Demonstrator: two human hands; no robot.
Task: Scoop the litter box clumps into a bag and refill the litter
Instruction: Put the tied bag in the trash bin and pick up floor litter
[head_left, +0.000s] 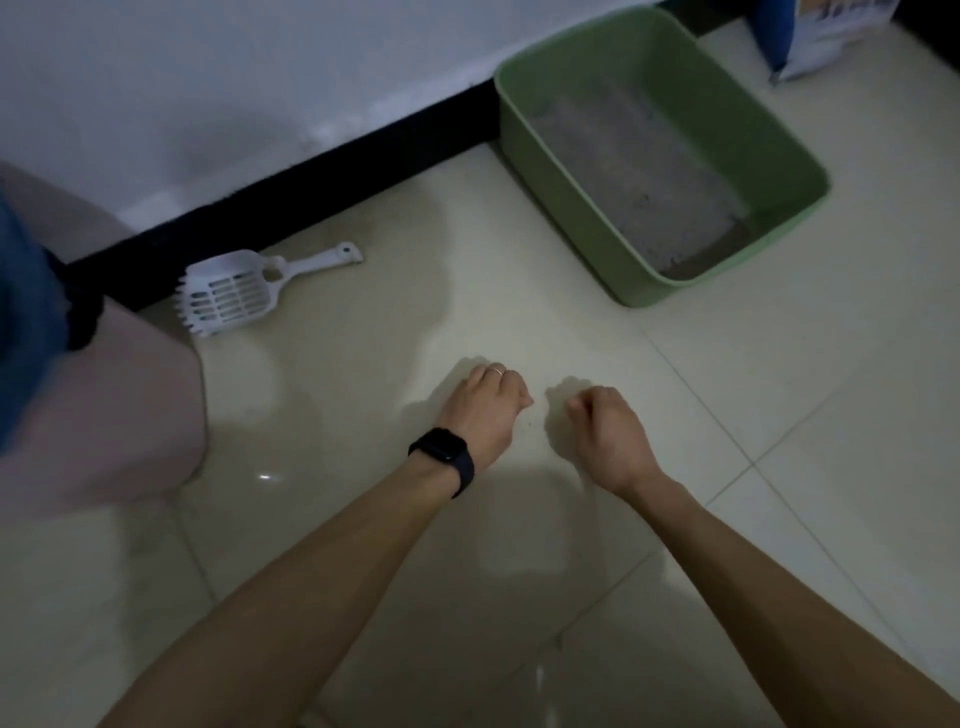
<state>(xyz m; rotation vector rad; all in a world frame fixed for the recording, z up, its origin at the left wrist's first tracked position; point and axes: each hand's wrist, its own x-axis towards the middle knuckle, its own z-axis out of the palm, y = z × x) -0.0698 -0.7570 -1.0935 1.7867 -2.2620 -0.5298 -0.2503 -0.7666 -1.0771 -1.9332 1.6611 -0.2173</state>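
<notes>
Our left hand (483, 402) and right hand (605, 423) hover curled, seemingly empty. The scoop (234, 296) lies untouched far left; the litter box (660, 161) sits beyond. We judge scooping not begun.

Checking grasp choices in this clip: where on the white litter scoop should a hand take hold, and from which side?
Best by the handle, probably. The scoop lies flat on the floor near the baseboard, slotted bowl toward the person's knee, handle pointing right toward the litter box. Come from above on the right, where the slim handle is free. The left hand is nearer; both hands look empty.
</notes>
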